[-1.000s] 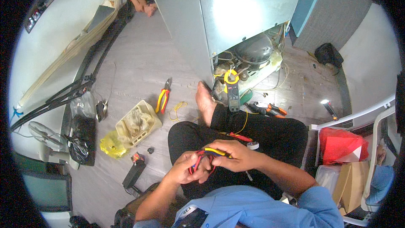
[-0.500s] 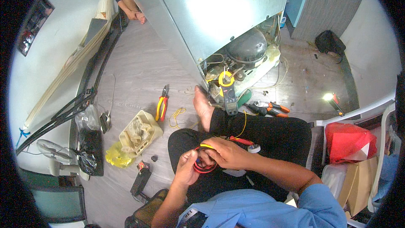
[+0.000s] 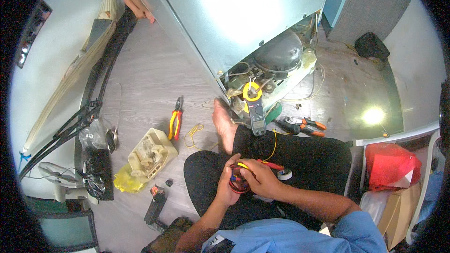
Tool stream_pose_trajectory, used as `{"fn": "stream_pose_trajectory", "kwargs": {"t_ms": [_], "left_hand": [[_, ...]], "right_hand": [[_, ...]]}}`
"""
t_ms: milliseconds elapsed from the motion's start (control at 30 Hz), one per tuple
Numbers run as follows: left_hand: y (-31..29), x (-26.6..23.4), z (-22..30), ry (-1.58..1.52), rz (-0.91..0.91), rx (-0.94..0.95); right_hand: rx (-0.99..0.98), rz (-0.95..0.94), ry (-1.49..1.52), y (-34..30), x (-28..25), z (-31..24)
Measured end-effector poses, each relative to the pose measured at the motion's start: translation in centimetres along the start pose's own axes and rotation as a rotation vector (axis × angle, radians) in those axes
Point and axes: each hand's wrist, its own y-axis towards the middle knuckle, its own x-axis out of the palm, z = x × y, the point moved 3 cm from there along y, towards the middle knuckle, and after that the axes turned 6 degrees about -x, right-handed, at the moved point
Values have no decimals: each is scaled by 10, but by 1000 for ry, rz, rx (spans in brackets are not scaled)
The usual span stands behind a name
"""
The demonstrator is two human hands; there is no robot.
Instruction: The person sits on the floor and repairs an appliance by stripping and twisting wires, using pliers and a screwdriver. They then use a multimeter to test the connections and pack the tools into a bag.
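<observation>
Presently | left hand [image 3: 228, 185] + right hand [image 3: 265, 179] | grip: both holding coiled red-and-black leads [image 3: 239, 189]

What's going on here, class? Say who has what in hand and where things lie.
A person seated on the floor holds a bundle of red and dark wires between the left hand and the right hand. A yellow-and-black clamp meter is by the person's trouser leg, near the black compressor of an opened appliance. To the left, red-and-yellow pliers and a cream tray rest on the floor.
</observation>
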Motion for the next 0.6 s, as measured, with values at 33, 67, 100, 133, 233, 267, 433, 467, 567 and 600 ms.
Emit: {"fn": "stream_pose_trajectory", "kwargs": {"t_ms": [33,67,100,133,233,267,433,467,567,600], "left_hand": [[2,-1,1,-9,-45,-14],[4,-1,0,-21,-89,-27],[3,-4,-2,-13,-87,-49],[2,-8,-5,-5,-86,-71],[3,-3,-3,-21,-148,-155],[5,-1,-2,-31,-178,-182],[9,-2,-1,20,-191,-209],[9,-7,-4,7,-165,-223],[7,-17,-12,-26,-167,-252],[9,-11,-8,-40,-218,-252]], "right_hand": [[-19,2,4,2,0,1],[-37,2,8,4,1,2],[-49,14,-4,4,2,5],[-62,26,-16,2,4,7],[-15,53,-23,-1,8,8],[12,60,-19,-1,8,5],[24,33,-113,0,9,7],[39,30,-122,-1,10,7],[45,-6,-186,-5,11,8],[42,-13,-212,-5,11,8]]}}
